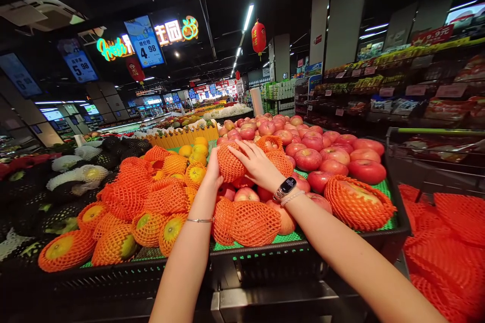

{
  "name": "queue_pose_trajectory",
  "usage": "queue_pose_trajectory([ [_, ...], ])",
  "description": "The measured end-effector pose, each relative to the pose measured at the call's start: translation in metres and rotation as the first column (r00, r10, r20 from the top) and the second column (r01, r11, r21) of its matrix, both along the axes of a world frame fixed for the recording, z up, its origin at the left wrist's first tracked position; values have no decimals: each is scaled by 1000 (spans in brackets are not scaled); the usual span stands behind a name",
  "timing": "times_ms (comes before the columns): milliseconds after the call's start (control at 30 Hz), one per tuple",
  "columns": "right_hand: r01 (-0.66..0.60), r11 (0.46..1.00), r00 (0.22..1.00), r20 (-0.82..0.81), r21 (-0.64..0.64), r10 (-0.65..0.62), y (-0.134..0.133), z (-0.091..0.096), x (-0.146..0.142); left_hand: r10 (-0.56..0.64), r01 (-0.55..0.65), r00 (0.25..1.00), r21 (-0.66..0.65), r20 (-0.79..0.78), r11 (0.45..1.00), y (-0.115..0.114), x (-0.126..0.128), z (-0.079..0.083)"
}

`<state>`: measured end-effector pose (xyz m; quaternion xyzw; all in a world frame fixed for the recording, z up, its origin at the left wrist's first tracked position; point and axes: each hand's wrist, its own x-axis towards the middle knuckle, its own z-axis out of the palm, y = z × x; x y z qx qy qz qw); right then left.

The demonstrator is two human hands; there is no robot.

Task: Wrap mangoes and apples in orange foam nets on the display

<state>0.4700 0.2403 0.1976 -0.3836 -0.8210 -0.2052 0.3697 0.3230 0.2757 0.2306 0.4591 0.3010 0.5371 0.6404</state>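
Note:
An apple wrapped in an orange foam net (229, 163) sits at the near left of the apple pile. My left hand (213, 171) grips it from the left, fingers curled behind it. My right hand (257, 162), with a smartwatch and a bracelet at the wrist, lies over its top and right side with fingers spread. Bare red apples (307, 158) fill the black crate (303, 252) beyond. More netted apples (358, 202) lie at the crate's front.
To the left is a crate of netted oranges (125, 202). Dark fruit in white nets (68, 171) lies farther left. A heap of loose orange nets (450, 242) and a cart handle (435, 132) are at the right. Shelves (397, 91) stand behind.

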Motion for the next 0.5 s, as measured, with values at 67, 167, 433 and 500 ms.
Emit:
queue_pose_trajectory([
  [67,-2,1000,1000,-9,-17,2,-1,2,1,-20,20,997,-7,71,1000,1,0,-1],
  [167,-77,992,996,-59,-99,71,-1,3,4,-38,42,992,-30,122,999,3,-1,-3],
  [433,-440,874,754,-613,-205,236,4,4,-4,-51,51,986,-1,156,999,-7,9,1],
  [500,-499,840,697,-674,-211,245,4,6,-5,-48,50,988,-12,146,999,-12,14,3],
])
